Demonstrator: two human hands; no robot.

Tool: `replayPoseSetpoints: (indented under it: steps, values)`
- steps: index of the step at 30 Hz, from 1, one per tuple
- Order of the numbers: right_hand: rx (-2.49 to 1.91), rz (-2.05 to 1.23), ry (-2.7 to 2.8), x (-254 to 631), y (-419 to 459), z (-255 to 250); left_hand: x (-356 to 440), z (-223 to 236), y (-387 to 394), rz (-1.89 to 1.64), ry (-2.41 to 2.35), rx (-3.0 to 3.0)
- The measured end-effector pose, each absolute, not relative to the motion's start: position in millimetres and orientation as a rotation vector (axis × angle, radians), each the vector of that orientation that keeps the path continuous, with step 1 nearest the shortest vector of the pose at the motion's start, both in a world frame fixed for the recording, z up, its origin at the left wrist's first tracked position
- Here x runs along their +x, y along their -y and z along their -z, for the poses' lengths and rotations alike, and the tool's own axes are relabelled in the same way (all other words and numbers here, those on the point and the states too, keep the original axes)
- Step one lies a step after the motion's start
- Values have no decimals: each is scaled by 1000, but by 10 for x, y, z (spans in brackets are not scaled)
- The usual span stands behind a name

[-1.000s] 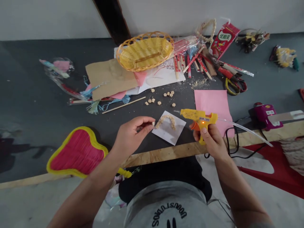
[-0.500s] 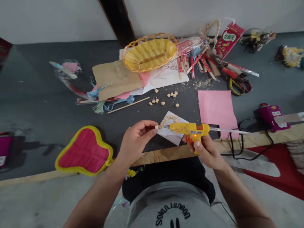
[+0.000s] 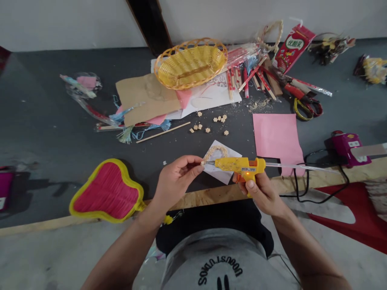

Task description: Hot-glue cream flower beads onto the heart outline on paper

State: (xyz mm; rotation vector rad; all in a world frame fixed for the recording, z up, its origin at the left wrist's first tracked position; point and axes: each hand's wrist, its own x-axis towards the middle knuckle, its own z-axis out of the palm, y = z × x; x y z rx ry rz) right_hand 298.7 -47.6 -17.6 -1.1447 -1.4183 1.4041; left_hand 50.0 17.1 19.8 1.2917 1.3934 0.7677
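Yellow glue gun (image 3: 237, 164), gripped in right hand (image 3: 260, 191); left hand (image 3: 178, 177) pinches one bead (image 3: 202, 163); mid-frame arch (image 3: 216, 148) looks part-built, loose beads (image 3: 207, 130) above unattached.

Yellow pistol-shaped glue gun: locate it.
In the head view, the yellow glue gun is right of centre, in the right hand, its grey nozzle near the left hand.

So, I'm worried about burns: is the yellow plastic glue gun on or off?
On, it appears: the yellow plastic glue gun shows a lit orange indicator light on its body.
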Motion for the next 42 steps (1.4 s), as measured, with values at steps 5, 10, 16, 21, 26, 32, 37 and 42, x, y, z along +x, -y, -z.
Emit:
replayPoseSetpoints:
  steps: [5,10,16,21,26,32,37,42]
  values:
    - [-1064,-1448,1418,2977,479,157,509,-228,-169,-792,-1415,1348]
    - [-1075,-1467,1415,2977,485,160,498,-221,-162,-798,-1412,1375]
    - [-1122,-1449,1437,2968,485,146,509,-233,-136,-776,-1411,1322]
    - [-1116,-1463,1420,2970,490,150,512,-239,-125,-779,-1410,1316]
    - [-1131,-1409,1463,2976,487,139,509,-234,-121,-789,-1401,1324]
    - [-1134,-1362,1500,2977,492,141,505,-229,-108,-782,-1399,1325]
    - [-1123,-1352,1527,2985,499,141,493,-227,-103,-784,-1391,1333]
    - [-1118,-1334,1538,2994,513,165,496,-231,-102,-813,-1375,1325]
